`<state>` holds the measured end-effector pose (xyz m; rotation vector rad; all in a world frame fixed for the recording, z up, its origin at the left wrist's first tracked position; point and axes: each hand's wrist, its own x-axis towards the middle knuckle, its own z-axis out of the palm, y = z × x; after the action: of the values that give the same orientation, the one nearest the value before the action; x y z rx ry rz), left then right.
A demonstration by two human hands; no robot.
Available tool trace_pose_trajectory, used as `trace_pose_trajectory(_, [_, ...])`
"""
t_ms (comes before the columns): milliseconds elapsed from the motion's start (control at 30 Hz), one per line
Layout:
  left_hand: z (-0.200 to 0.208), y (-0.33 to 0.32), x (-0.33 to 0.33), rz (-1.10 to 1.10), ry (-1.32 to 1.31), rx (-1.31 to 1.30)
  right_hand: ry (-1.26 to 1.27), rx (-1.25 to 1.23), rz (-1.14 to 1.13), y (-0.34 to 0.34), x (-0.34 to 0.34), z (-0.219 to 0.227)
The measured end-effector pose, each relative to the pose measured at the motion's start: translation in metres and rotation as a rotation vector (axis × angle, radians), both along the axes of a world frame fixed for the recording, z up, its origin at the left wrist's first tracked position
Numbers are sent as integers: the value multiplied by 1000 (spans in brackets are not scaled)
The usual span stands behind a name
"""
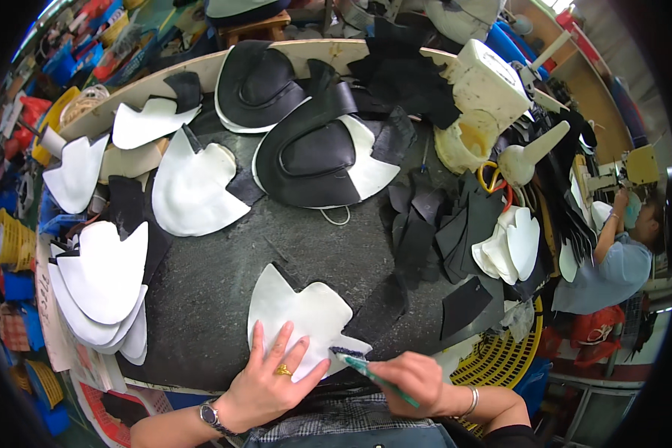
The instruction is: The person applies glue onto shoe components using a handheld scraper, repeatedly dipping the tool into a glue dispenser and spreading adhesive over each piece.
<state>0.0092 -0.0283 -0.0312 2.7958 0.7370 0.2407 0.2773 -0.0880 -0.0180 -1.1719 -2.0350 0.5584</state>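
A white cut shoe-upper piece (295, 299) lies on the dark work surface (209, 276) right in front of me. My left hand (269, 377) rests flat on it with fingers spread. Between the fingers of my right hand (414, 381) is a slim brush (358, 364) with a translucent green handle. Its dark bristle end touches the piece near its lower right corner. A black strip (377, 306) lies just beyond that corner.
White pieces are stacked at left (104, 276); black-and-white sewn uppers (317, 157) lie farther back. At right are black pieces (463, 224), scissors (491, 178), a glue-stained pot (467, 142) and a yellow basket (500, 358). Another person (612, 261) sits far right.
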Motion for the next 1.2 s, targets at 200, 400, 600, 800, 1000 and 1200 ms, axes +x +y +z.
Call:
trace_pose_trajectory(200, [3,-4,2,15,64,-29,-177,192,-296,51,46,6])
trace_pose_trajectory(400, [5,-3,3,19,65,-32,-286,164,-149,26,34,2])
trace_pose_trajectory(600, [4,-1,1,16,43,-37,-115,218,-266,42,42,8])
trace_pose_trajectory(800, [6,-3,3,26,53,-66,-174,100,-8,18,25,8])
trace_pose_trajectory(1000, [11,-2,3,38,82,-76,-250,164,-161,31,23,15])
trace_pose_trajectory(1200, [12,0,6,34,79,-80,-84,76,129,11,8,7])
